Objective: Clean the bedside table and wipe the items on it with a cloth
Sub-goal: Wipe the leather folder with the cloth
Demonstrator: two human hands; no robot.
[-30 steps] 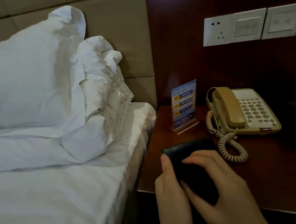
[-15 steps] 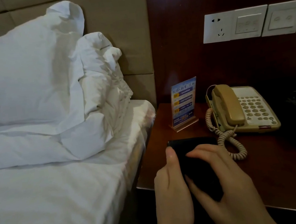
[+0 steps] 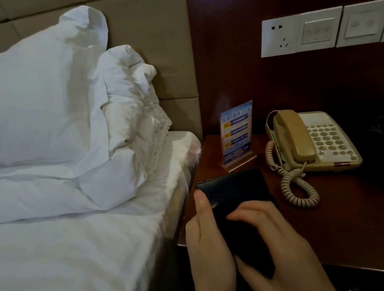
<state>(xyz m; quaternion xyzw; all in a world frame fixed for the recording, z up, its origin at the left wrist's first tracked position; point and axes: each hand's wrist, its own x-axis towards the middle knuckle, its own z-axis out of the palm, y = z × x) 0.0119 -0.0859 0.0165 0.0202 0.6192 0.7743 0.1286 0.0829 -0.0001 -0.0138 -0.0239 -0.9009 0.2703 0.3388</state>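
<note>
Both hands hold a black folder [image 3: 233,189] over the desk [image 3: 348,221]: left hand [image 3: 208,246] grips its edge, right hand [image 3: 274,245] curls over it.

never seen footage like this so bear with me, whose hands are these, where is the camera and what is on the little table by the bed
No machine here: a person wears a camera on the head, looking forward and down, so you see their own hands. The left hand and right hand together hold a flat black item, perhaps a wallet or folder; I cannot tell which. It sits over the front of the dark wooden bedside table. On the table stand a small sign in a holder and a beige corded telephone. White pillows lie on the bed to the left.
</note>
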